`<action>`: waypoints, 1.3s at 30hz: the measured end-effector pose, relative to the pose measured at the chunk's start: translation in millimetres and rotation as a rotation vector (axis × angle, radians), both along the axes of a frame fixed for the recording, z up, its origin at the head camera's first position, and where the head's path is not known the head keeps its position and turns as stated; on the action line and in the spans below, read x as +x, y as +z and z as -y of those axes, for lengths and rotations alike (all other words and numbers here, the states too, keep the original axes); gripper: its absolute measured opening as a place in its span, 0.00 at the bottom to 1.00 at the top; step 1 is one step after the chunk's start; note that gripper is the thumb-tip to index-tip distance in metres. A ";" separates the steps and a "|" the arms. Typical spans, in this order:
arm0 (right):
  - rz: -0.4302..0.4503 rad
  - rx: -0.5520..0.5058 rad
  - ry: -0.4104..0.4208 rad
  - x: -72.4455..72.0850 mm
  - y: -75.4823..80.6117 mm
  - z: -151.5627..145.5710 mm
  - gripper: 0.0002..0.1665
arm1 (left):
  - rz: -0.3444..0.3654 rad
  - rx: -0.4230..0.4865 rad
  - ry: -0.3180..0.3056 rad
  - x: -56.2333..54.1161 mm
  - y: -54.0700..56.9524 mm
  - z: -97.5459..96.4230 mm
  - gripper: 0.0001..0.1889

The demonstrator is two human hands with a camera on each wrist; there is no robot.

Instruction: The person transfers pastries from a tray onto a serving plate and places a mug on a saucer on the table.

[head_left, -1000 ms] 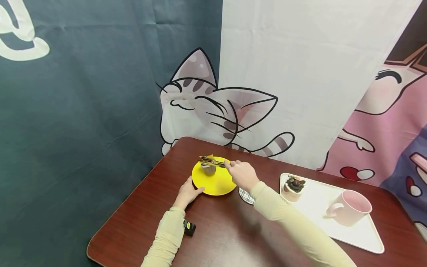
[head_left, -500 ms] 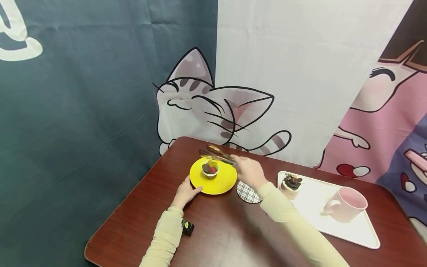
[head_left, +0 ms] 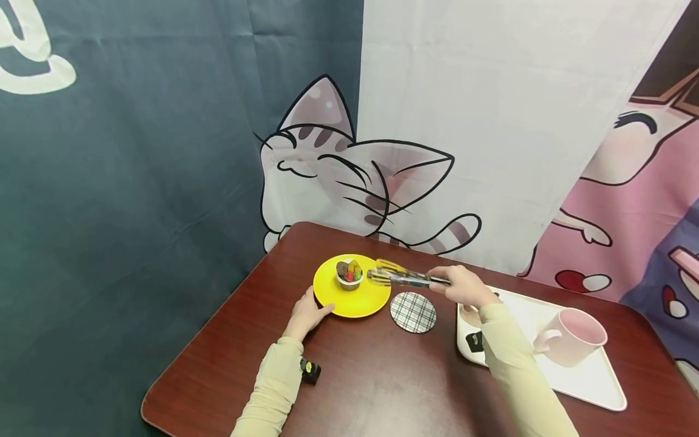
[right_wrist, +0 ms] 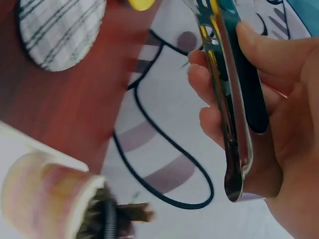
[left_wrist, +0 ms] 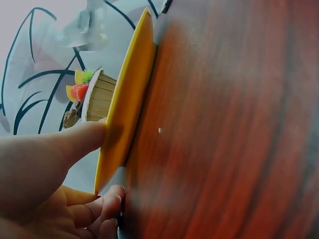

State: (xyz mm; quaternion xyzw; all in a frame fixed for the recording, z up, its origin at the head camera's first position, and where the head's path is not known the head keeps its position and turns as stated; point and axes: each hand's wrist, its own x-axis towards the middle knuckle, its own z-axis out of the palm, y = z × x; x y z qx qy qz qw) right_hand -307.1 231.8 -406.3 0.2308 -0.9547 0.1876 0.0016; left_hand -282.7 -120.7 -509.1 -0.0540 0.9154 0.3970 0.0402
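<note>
cupcake [head_left: 349, 280] | on yellow plate [head_left: 357, 305] | between left hand [head_left: 306, 314] (nearer, pinching plate rim) and right hand [head_left: 462, 285] (gripping tongs [head_left: 406, 278])

Legible text, brands or numbers: none. Unread marks, by bearer:

1. Teal backdrop [head_left: 164, 152], upper left: thick white strokes [head_left: 62, 71], cropped by the frame edge; whether a letter or a drawing cannot be told.
2. Small black device [head_left: 314, 377] at the left sleeve [head_left: 270, 385]: one yellow-green mark [head_left: 309, 367], too small to read.
3. Small black device at the right sleeve [head_left: 524, 376]: one pale mark [head_left: 475, 340], likewise unreadable.
</note>
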 end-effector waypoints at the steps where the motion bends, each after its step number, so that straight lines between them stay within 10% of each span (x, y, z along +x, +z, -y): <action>1: 0.013 0.012 0.008 0.2 -3.7 -0.9 0.18 | 0.000 0.001 0.001 -0.4 0.7 0.0 0.44; 30: 0.054 -0.010 0.037 -0.5 -38.1 57.0 0.15 | 0.019 0.010 0.001 -1.6 -0.6 -6.6 0.44; 39: 0.116 -0.075 -0.145 16.3 -45.3 43.2 0.24 | 0.016 -0.012 0.009 1.0 0.0 -0.6 0.44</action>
